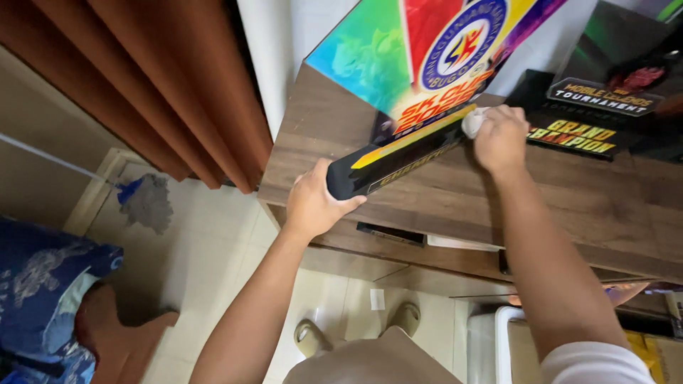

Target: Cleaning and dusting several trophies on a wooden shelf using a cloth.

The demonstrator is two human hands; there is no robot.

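Observation:
A colourful award plaque (398,50) with a black and yellow base (388,160) stands on a brown wooden cabinet top (569,206). My left hand (313,203) grips the left end of the black base. My right hand (500,139) presses a small white cloth (472,121) against the right end of the base.
A second dark plaque (597,92) with a black base stands to the right on the cabinet. Orange-brown curtains (156,78) hang at the left. On the tiled floor lie a mop head (146,203) and a blue pillow (43,299). My sandalled feet (356,331) are below.

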